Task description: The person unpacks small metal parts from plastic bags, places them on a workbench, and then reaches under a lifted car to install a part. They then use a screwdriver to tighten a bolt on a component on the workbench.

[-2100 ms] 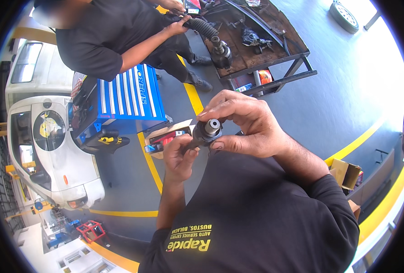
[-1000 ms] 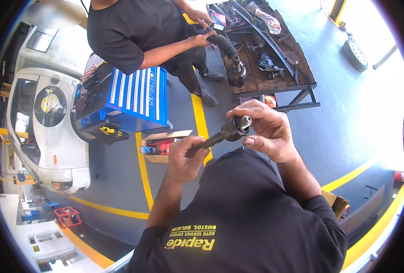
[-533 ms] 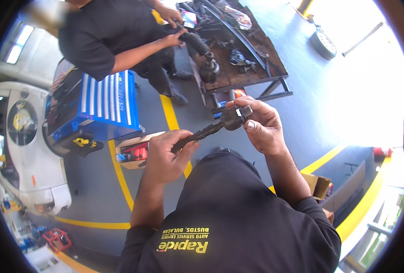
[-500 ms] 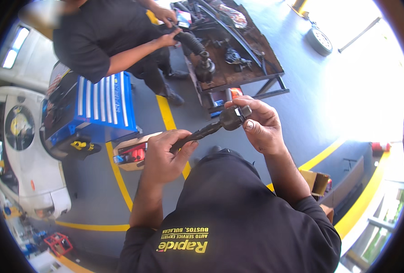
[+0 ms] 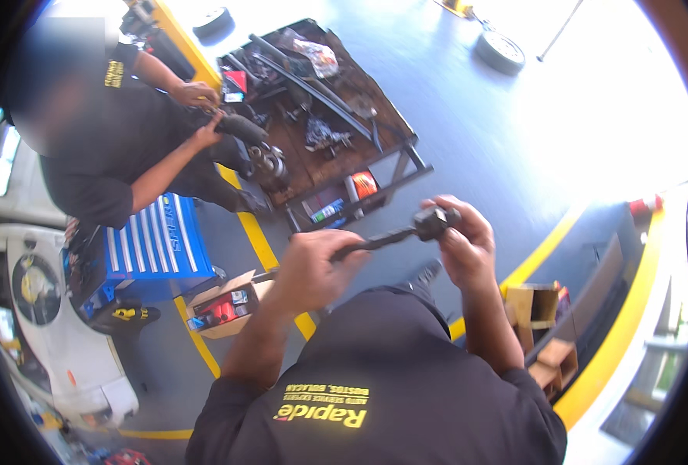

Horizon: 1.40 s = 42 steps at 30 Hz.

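A dark metal inner tie rod end [image 5: 391,238] is held between my two hands in front of my body, lying nearly level. My left hand [image 5: 310,270] is closed around its thin rod end; that hand is slightly blurred. My right hand [image 5: 470,242] pinches the thick ball-joint housing on the other end between thumb and fingers. The fingers cover part of the housing. Beyond my hands is a workbench [image 5: 291,167] with a brown, worn top, carrying metal bars, plastic wrapping and dark parts.
At the left, a co-worker [image 5: 103,136] holds a shaft with a dark rubber boot [image 5: 244,130] over the bench edge. Nearby are a blue tool chest [image 5: 158,244], an open carton [image 5: 227,310] and a white car [image 5: 57,333]. Cardboard boxes [image 5: 531,306] stand at my right; a wheel [image 5: 500,53] lies farther off.
The view has swung, so bench and co-worker appear farther left and lower. The tie rod end stays in both hands, now more level, with its housing turned somewhat and slightly lower in view.
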Tool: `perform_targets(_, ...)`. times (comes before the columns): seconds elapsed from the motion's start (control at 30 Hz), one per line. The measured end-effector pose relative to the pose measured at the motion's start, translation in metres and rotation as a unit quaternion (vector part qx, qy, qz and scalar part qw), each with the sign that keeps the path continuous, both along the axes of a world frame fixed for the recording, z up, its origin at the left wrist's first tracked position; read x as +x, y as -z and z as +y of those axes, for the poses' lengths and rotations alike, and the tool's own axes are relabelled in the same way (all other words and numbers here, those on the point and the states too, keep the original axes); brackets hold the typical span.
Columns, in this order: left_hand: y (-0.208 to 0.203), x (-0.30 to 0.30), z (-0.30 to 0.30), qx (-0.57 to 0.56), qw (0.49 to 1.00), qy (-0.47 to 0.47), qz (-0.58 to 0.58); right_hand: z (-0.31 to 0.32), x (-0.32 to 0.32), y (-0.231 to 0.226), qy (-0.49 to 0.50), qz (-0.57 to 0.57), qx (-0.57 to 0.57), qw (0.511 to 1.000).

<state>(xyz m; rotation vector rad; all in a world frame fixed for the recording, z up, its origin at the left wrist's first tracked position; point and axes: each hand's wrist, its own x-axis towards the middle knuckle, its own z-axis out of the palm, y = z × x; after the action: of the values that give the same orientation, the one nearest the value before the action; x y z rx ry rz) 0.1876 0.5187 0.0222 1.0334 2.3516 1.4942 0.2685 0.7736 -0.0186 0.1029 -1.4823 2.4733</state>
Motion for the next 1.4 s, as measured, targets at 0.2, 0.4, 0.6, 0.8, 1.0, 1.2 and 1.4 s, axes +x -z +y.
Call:
perform_targets(0.2,0.021,-0.016,0.194,-0.011,0.993,0.078,-0.091,0.194,0.015,0.013,0.112,-0.015,0.090,0.990)
perform_targets(0.4,0.037,-0.034,0.343,-0.015,0.982,0.108,-0.151,0.352,0.011,0.004,0.100,-0.054,0.110,0.987)
perform_targets(0.6,0.044,-0.098,0.434,-0.050,0.975,0.118,-0.181,0.448,-0.066,-0.002,0.073,-0.035,0.143,0.986)
perform_targets(0.8,0.071,-0.210,0.519,0.005,0.979,0.093,-0.183,0.526,-0.185,-0.004,0.018,-0.042,0.085,0.995)
perform_targets(1.0,0.042,-0.315,0.592,0.134,0.971,0.027,-0.195,0.581,-0.333,-0.044,-0.014,0.018,0.035,0.999)
perform_targets(1.2,-0.007,-0.410,0.619,0.126,0.984,-0.047,-0.121,0.595,-0.465,-0.069,-0.124,0.072,-0.153,0.978)
perform_targets(1.4,-0.010,-0.519,0.646,0.162,0.977,-0.111,-0.081,0.613,-0.607,-0.060,-0.224,0.097,-0.214,0.946)
